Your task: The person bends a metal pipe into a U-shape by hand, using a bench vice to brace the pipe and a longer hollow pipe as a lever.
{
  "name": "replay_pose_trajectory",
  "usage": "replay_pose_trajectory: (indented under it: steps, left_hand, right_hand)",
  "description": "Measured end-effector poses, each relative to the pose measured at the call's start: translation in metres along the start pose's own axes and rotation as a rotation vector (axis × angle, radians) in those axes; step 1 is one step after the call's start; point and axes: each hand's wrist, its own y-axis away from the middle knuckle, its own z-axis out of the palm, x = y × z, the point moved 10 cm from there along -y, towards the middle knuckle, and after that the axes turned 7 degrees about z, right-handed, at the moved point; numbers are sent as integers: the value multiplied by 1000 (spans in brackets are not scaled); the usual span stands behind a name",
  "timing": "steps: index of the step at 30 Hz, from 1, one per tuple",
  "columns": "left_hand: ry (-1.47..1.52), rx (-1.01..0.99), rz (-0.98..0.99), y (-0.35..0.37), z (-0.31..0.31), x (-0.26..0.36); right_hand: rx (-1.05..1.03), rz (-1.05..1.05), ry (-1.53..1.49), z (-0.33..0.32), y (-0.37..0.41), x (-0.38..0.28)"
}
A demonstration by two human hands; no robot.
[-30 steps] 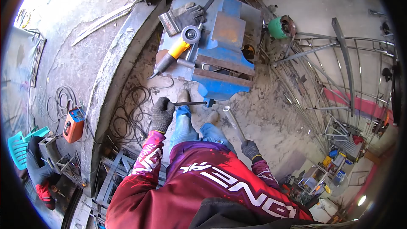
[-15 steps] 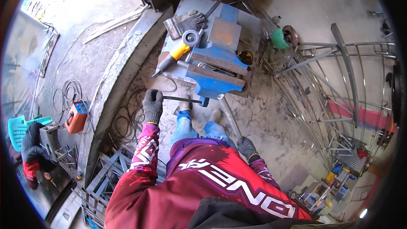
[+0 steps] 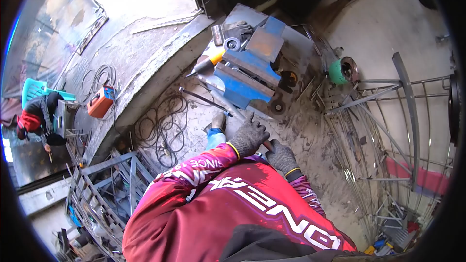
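Both my hands wear grey knit gloves and are on a metal pipe [image 3: 230, 109] in front of me. My left hand [image 3: 249, 137] is closed over its middle. My right hand [image 3: 282, 158] grips the near end, close to my body. The pipe's far end reaches the front of a blue bench vise [image 3: 242, 89] and overlaps the vise's handle bar [image 3: 201, 98]. That bar slants out to the left, with no hand on it.
An angle grinder [image 3: 208, 63] and spare gloves [image 3: 233, 31] lie on the metal-topped bench beside the vise. Cables [image 3: 162, 126] coil on the floor at left, near an orange machine [image 3: 101, 102]. Metal frames [image 3: 405, 111] stand at right. Another person [image 3: 36, 119] crouches at far left.
My left hand has left the vise handle bar and moved right onto the pipe. The pipe's far end has swung left toward the vise handle. My view has shifted.
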Motion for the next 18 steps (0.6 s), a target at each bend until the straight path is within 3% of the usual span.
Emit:
replay_pose_trajectory:
  steps: [2,5,7,10,11,12,13,14,16,18]
  left_hand:
    - [142,-217,-142,-5,26,-8]
    - [263,-72,-99,6,10,2]
    - [241,361,-111,24,-40,-13]
    - [411,881,-345,92,-105,-78]
    - [246,1061,-420,125,-123,-99]
    - [56,1156,-508,155,-136,-118]
    - [107,1201,-640,181,-136,-147]
    - [375,1307,-759,209,-108,-192]
    - [411,1186,-963,243,-79,-258]
    - [366,1050,-972,246,-65,-304]
  right_hand:
    - [-14,-1,62,-14,10,-3]
    - [-28,-10,127,-18,22,6]
    - [-24,-20,125,-20,22,22]
    - [110,-30,72,-26,19,55]
    - [101,-25,63,-21,16,65]
    - [112,-3,-5,-18,13,77]
    - [123,23,-70,-17,11,88]
    - [121,29,-99,-22,13,92]
    - [227,28,-203,-8,-1,126]
    - [357,38,-337,-13,-6,140]
